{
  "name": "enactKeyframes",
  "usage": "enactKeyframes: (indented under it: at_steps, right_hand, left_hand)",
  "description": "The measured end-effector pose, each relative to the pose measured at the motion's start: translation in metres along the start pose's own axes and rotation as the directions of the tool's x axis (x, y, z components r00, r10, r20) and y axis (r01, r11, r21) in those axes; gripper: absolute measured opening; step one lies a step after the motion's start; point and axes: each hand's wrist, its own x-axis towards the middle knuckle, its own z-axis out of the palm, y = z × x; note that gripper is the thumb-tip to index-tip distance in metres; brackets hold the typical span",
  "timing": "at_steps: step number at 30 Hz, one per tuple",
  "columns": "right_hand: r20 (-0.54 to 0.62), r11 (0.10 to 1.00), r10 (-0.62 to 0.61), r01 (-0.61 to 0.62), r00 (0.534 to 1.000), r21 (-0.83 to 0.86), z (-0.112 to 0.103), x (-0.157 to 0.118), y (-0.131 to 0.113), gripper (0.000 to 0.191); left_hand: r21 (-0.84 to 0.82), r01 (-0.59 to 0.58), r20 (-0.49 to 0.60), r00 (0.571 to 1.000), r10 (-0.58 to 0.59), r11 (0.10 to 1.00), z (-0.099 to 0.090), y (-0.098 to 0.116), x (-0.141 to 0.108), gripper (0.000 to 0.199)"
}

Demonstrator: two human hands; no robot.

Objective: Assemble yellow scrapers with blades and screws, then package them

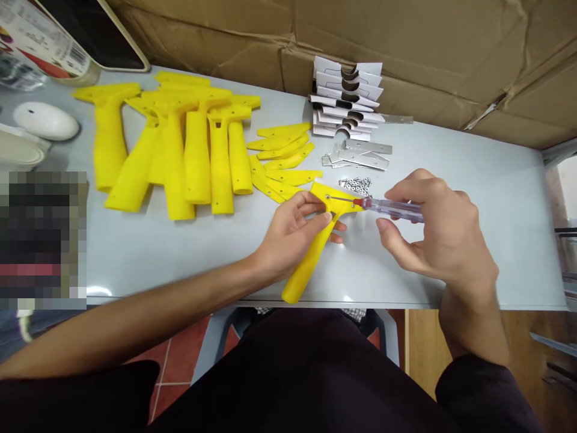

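My left hand (293, 231) grips a yellow plastic scraper handle (309, 261) near its wide head, with the thumb on the near face and fingers behind. The handle's tube slants down toward the table's front edge. Two small screws show in its head. My right hand (446, 228) holds a screwdriver (396, 209) with a clear purplish grip, its fingers and thumb bent around the grip. The screwdriver's thin shaft lies across the yellow head, its tip at the left screw. Just behind the head is a pile of small screws and nuts (358, 185).
Several yellow handles (175, 150) lie at the left, beside thin yellow curved pieces (288, 147). Metal blades (367, 155) and a stack of folded white cards (347, 96) lie toward the back. A cardboard wall (428, 54) borders the table. A white mouse (47, 120) is far left.
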Motion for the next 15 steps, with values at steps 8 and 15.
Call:
enactKeyframes:
  at_steps: [8, 15]
  right_hand:
    - [-0.068, 0.999, -0.046, 0.046, 0.997, 0.001, 0.0031, 0.0018, -0.0019, 0.009]
    - [-0.033, 0.999, -0.033, 0.035, 0.999, 0.041, 0.0011, -0.0002, -0.0019, 0.007]
  left_hand:
    - [-0.004, -0.018, -0.005, 1.000, 0.018, 1.000, 0.0009, -0.0003, -0.0011, 0.023]
    - [0.009, -0.019, -0.013, 1.000, 0.020, 1.000, 0.0005, -0.0008, -0.0003, 0.022]
